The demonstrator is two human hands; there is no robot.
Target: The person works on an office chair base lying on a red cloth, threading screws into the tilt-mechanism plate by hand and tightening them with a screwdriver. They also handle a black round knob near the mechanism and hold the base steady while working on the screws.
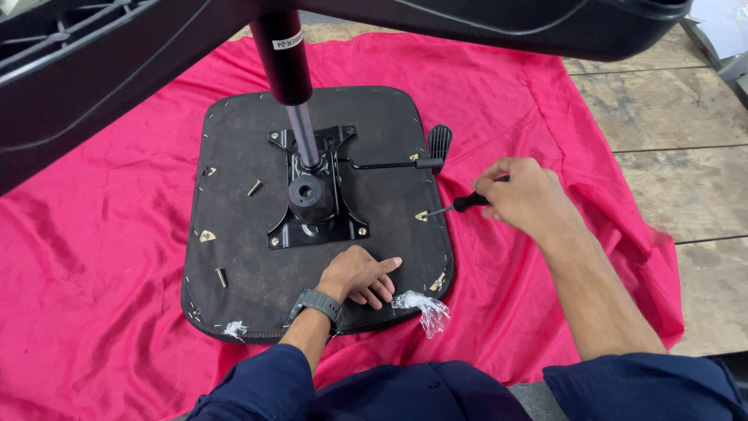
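An upturned chair seat point(257, 265) was worked on with a screwdriver point(460, 205) over a pink cloth point(101, 257).

The seat's black fabric underside was shown, a black metal plate point(315, 195) bolted at its centre and loose bolts point(255, 188) lying on it. The screwdriver was gripped in the right hand point(526, 195), its tip set at a brass fitting point(421, 216) by the right edge. The left hand point(358, 274) was pressed flat on the near edge, holding nothing, beside crumpled plastic point(423, 308).

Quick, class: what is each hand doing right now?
Left hand: open, flat on the seat base.
Right hand: closed on a screwdriver.
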